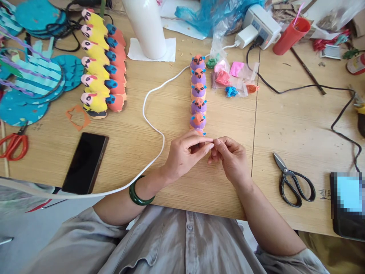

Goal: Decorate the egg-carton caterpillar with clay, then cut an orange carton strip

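Observation:
My left hand (186, 152), a dark green bangle on its wrist, pinches with thumb and forefinger at the fingertips of my right hand (229, 154). The right hand's thumb and fingers are pressed together too. Whatever sits between them is too small or too hidden to name. Just beyond my hands runs a column of purple and orange clay figures (199, 91) with dark painted faces and small blue ears. My left hand covers part of the nearest one. To the right of the column lie small bags of coloured clay (224, 76) in pink, red, blue, green and orange.
At the left stand yellow and orange figure rows (94, 64), blue paper discs (28, 102), red-handled scissors (14, 144) and a phone (85, 163). A white cable (146, 110) curves past my left arm. Black scissors (291, 180), a power strip (261, 26) and a red cup (291, 36) are rightward.

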`<state>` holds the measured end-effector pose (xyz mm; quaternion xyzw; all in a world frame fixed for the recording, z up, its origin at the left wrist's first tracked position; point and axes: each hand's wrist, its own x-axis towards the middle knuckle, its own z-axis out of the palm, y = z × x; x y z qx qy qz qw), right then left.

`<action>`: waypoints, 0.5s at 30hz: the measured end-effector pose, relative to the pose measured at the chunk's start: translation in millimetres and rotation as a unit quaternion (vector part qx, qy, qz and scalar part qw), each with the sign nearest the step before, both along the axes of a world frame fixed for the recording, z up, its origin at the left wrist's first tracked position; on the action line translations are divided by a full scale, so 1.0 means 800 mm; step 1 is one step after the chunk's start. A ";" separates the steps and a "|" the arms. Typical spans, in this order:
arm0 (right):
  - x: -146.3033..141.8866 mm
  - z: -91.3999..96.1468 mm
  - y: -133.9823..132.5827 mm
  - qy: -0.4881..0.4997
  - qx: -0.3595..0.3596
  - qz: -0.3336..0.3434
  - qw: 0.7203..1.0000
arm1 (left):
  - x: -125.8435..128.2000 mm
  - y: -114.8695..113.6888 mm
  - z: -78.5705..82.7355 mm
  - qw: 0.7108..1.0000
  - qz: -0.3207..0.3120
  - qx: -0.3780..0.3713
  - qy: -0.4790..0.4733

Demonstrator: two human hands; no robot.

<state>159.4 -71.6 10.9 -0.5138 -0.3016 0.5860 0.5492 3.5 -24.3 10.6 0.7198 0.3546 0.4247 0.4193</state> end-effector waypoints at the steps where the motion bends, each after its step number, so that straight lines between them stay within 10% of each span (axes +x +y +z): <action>1: 0.000 0.000 0.000 0.002 0.003 -0.014 1.000 | 0.000 0.001 0.001 1.000 0.002 -0.012 -0.008; 15: 0.002 0.000 0.004 0.028 -0.030 -0.012 0.999 | -0.002 0.006 0.007 0.985 0.007 -0.164 -0.050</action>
